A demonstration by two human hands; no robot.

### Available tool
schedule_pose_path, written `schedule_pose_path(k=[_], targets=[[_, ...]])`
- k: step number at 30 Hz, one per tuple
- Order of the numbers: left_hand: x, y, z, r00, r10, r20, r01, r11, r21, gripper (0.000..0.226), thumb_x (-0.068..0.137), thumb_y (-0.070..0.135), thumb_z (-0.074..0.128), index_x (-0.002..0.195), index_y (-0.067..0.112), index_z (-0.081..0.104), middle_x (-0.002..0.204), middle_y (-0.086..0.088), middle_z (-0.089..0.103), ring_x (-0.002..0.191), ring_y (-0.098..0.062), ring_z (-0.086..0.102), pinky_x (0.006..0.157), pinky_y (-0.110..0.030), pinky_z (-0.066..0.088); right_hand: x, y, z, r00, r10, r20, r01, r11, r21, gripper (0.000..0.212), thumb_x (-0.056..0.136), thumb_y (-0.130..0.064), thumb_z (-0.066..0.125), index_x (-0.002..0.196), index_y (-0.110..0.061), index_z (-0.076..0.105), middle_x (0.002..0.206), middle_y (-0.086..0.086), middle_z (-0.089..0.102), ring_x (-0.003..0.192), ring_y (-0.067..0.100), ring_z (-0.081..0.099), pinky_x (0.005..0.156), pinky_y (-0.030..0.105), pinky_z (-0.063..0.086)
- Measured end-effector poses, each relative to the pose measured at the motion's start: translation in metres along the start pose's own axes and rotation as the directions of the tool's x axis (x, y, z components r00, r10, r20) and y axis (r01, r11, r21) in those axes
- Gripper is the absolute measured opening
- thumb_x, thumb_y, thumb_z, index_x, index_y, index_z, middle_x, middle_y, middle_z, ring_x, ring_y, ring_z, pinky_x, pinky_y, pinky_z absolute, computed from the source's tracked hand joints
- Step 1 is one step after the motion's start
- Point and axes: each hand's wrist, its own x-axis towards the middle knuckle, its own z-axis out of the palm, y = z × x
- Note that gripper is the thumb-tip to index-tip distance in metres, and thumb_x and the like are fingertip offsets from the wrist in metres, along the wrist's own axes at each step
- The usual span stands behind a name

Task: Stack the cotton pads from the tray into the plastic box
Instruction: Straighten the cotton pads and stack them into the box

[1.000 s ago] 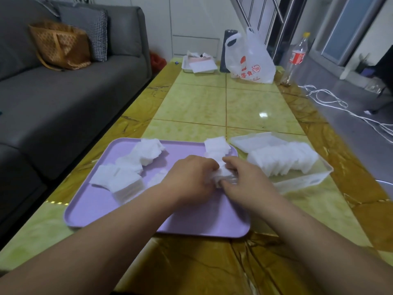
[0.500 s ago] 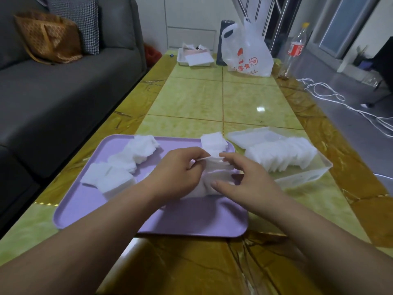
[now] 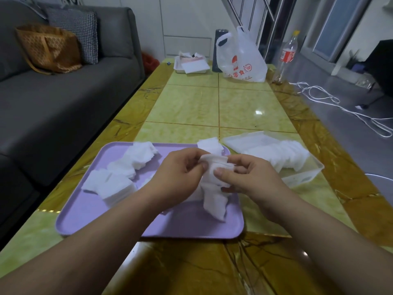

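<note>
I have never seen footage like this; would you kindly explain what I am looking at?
There is no machine: a person works bare-handed, filmed by a camera on their head, looking down. The left hand and right hand together pinch a bunch of pads over a purple tray, where loose pads lie in heaps. Right of the tray, a clear box already holds a row of pads. All rests on a yellow table; a bag and bottle stand at its far end.
</note>
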Motion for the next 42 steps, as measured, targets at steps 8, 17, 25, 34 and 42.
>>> schedule_pose_path(k=[8,17,25,34,42], targets=[[-0.006,0.007,0.003,0.998,-0.060,-0.018,0.059,0.996,-0.066,0.016,0.099,0.008,0.062,0.095,0.019,0.074,0.084,0.008,0.079,0.074,0.000,0.069,0.068,-0.014,0.050,-0.004,0.002,0.005,0.999,0.036,-0.039,-0.036,0.999,0.017,0.016,0.093,-0.011,0.073,0.102,0.001,0.075,0.095,0.025,0.076,0.084,0.032,0.078,0.073,0.035,0.065],[-0.002,0.014,-0.010,0.965,-0.197,-0.173,0.148,0.955,-0.258,0.014,0.101,0.015,0.061,0.097,0.015,0.075,0.087,-0.003,0.077,0.081,-0.015,0.068,0.071,-0.031,0.062,-0.003,0.002,0.004,0.974,0.073,-0.213,-0.061,0.996,0.061,0.015,0.098,-0.010,0.067,0.098,0.003,0.072,0.089,0.024,0.076,0.076,0.029,0.078,0.065,0.034,0.065],[-0.009,0.019,-0.005,0.983,-0.169,0.072,0.180,0.961,-0.212,0.004,0.094,0.012,0.072,0.096,0.009,0.072,0.081,-0.003,0.078,0.066,-0.008,0.067,0.054,-0.015,0.045,-0.008,-0.004,0.011,0.998,0.059,0.030,-0.060,0.997,0.053,0.018,0.101,-0.010,0.061,0.111,-0.005,0.076,0.101,0.017,0.079,0.100,0.027,0.076,0.083,0.041,0.064],[-0.007,0.009,-0.004,0.980,-0.198,0.009,0.197,0.966,-0.170,0.005,0.095,0.015,0.071,0.089,0.015,0.071,0.076,0.001,0.076,0.064,-0.007,0.066,0.052,-0.011,0.043,-0.008,-0.003,0.012,0.995,0.066,0.070,-0.070,0.996,0.055,0.026,0.105,-0.008,0.050,0.109,-0.005,0.076,0.103,0.017,0.078,0.104,0.030,0.075,0.087,0.044,0.061],[-0.006,0.004,0.000,0.988,-0.154,-0.027,0.150,0.983,-0.109,0.007,0.093,0.018,0.073,0.087,0.017,0.071,0.079,-0.003,0.077,0.066,-0.012,0.069,0.062,-0.025,0.054,-0.007,-0.009,0.010,0.985,0.118,0.126,-0.135,0.981,0.137,0.029,0.101,-0.022,0.059,0.112,0.000,0.074,0.105,0.023,0.076,0.103,0.037,0.074,0.090,0.049,0.060]])
